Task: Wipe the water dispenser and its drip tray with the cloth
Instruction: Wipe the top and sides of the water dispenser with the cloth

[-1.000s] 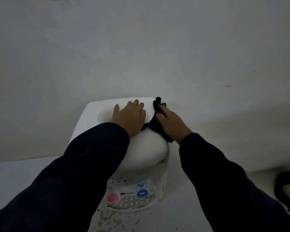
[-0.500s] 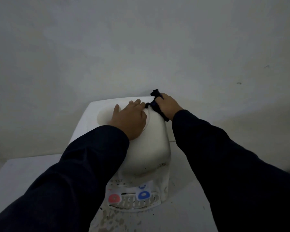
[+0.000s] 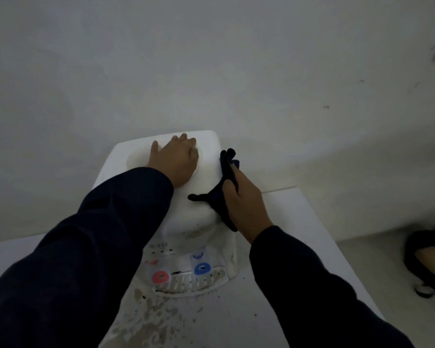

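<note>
- Under both hands, head view: the water dispenser (image 3: 201, 209), a white, smooth, rounded plastic body, stands on a pale surface (image 3: 281, 285) against a plain wall (image 3: 211, 71).
- Left hand (image 3: 173, 162) lies spread and flat on the dispenser top, fingers over a shallow round recess; it holds nothing.
- Right hand (image 3: 241, 204) is pressed to the dispenser's right upper edge, fingers closed on the cloth (image 3: 224, 194), a dark, limp fabric whose loose ends trail above and to the left of the hand.
- Handling, as judged: the cloth is soft and light, best bunched in the palm; the glossy shell looks slippery, so bracing from above suits it.
- Nearer than the hands, the front panel carries a red tap (image 3: 160, 277) and a blue tap (image 3: 202, 268).
- Below the taps sits the drip tray (image 3: 196, 282), slotted and speckled with grime.
- Debris flecks the surface in front of the tray.
</note>
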